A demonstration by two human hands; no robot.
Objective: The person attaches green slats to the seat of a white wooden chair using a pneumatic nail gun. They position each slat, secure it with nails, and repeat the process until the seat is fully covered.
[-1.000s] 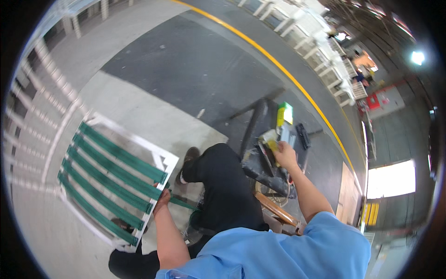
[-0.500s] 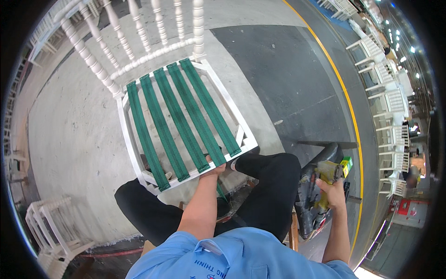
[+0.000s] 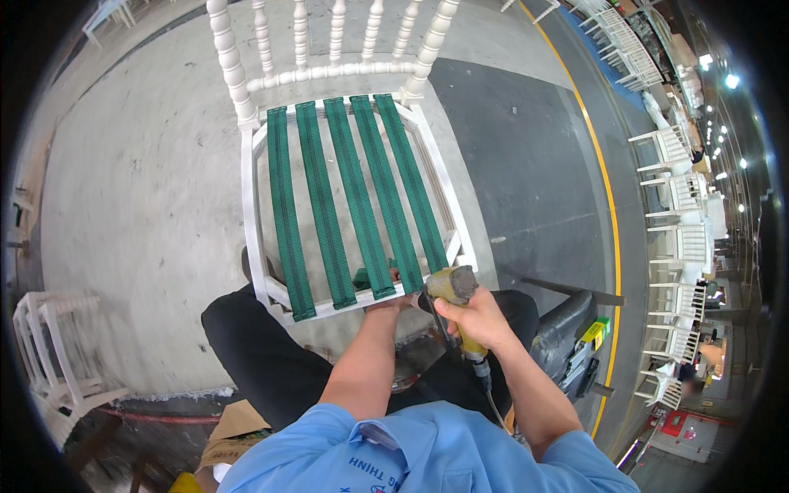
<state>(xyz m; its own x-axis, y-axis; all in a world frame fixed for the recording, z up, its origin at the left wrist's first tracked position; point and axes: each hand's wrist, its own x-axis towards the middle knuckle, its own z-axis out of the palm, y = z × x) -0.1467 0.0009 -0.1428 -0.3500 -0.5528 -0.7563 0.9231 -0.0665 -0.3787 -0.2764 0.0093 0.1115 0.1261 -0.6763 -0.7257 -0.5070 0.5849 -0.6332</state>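
A white chair frame stands before me, with several green webbing straps running from back to front across its open seat. My left hand is at the front rail, its fingers closed and partly hidden under the rail. A loose end of green webbing shows by its fingertips, inside the frame. My right hand grips a yellow air staple gun with a hose at its lower end. The gun's nose is over the front rail's right part, close to the rightmost strap's end; exact contact is hidden.
A dark padded stand with a green-and-yellow box is at my right. White chair frames stand at left, and a row of white chairs lines the far right. An open cardboard box sits at lower left.
My right hand has brought the staple gun from the stand at right to the chair's front rail. The loose webbing end below the rail now shows inside the frame. The view has turned.
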